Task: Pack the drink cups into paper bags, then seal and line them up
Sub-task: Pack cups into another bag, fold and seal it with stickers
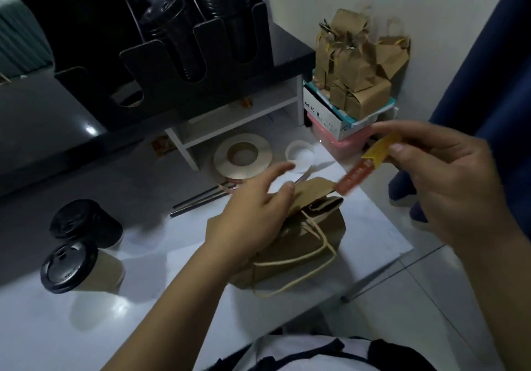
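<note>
The paper bag [301, 244] sits on the counter [86, 327] right under the left hand [253, 221], which presses the folded top down, fingers mostly straight. The rope handles dangle toward the person. The right hand [448, 186] pinches a yellow-and-red sticker strip [365, 166] that slants down-left from its fingertips, red end pointing at the fold. Two lidded cups [69, 265] stand well left of the left hand.

The bag [316, 241] hid its contents, and the left hand [250, 221] covered part of its folded top. The strip [356, 174] in the right hand [451, 184] was blurred, its print unreadable. The top edge cut off the rack [161, 63].
</note>
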